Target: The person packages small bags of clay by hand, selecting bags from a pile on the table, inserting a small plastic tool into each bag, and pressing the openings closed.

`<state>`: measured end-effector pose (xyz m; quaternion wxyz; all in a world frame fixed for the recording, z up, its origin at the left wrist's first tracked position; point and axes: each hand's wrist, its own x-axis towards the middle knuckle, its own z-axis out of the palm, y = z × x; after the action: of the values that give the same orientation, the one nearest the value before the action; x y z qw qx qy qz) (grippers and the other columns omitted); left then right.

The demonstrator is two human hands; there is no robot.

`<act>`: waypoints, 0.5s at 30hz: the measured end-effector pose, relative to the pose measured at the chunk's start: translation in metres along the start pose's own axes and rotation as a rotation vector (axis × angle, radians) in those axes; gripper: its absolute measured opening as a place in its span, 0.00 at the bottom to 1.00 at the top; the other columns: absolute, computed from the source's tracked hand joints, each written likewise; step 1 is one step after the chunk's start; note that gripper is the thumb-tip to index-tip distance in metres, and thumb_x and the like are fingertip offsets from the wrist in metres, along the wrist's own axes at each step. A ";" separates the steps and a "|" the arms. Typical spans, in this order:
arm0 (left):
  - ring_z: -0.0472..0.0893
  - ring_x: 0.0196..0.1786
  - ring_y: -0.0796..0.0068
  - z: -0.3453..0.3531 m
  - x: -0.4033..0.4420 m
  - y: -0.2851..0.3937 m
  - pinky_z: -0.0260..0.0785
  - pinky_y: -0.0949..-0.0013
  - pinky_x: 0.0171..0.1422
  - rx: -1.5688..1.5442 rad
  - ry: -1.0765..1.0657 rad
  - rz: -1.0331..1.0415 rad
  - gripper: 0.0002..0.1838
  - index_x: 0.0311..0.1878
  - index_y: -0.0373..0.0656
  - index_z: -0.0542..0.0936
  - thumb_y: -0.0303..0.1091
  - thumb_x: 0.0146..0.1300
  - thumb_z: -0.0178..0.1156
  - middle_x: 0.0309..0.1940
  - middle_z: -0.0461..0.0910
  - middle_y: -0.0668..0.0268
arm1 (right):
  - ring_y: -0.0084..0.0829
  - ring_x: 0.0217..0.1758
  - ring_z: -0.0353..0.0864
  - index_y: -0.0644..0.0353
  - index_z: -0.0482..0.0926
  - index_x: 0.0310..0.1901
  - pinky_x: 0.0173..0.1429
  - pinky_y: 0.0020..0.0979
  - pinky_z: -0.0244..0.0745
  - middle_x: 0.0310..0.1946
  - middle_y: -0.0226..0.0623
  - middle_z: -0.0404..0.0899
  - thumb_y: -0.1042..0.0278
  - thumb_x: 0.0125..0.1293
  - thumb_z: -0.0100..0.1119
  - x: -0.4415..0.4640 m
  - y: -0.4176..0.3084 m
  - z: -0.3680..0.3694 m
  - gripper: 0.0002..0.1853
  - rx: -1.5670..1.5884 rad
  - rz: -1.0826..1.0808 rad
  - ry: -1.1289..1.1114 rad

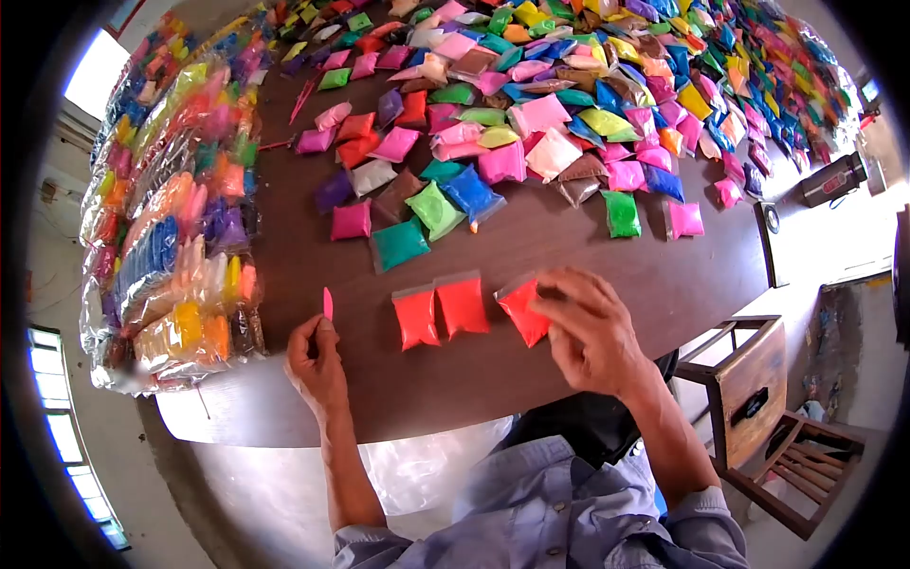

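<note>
My left hand (pixel 318 365) is raised over the left part of the table, with thumb and fingers pinched on a small, narrow pink plastic piece (pixel 328 302) that points upward. Two red packets, a left one (pixel 416 318) and a middle one (pixel 463 305), lie side by side in front of me. To their right is a third red packet (pixel 520 309), tilted, its right edge under the fingers of my right hand (pixel 592 327). That hand is curled, fingertips on the packet; part of the packet is hidden behind them.
A large heap of colourful packets (pixel 540 114) covers the table's far side. Stacked clear bags of packets (pixel 180 256) stand along the left edge. A dark flask (pixel 834 180) is at the far right. Beside the brown table (pixel 379 408) stands a wooden chair (pixel 749 394) on the right.
</note>
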<state>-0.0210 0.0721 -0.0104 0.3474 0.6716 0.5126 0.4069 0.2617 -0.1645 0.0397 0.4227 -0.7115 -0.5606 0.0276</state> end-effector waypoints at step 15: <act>0.72 0.29 0.85 0.002 -0.001 0.012 0.62 0.77 0.33 0.028 0.006 0.022 0.07 0.44 0.37 0.86 0.31 0.74 0.64 0.28 0.80 0.70 | 0.40 0.57 0.84 0.54 0.86 0.50 0.61 0.42 0.78 0.57 0.35 0.81 0.72 0.61 0.73 0.002 0.010 0.032 0.15 -0.142 -0.149 0.001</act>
<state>-0.0139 0.0683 -0.0006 0.3320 0.6809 0.5117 0.4054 0.2538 -0.1445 0.0137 0.3724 -0.6959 -0.6124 -0.0440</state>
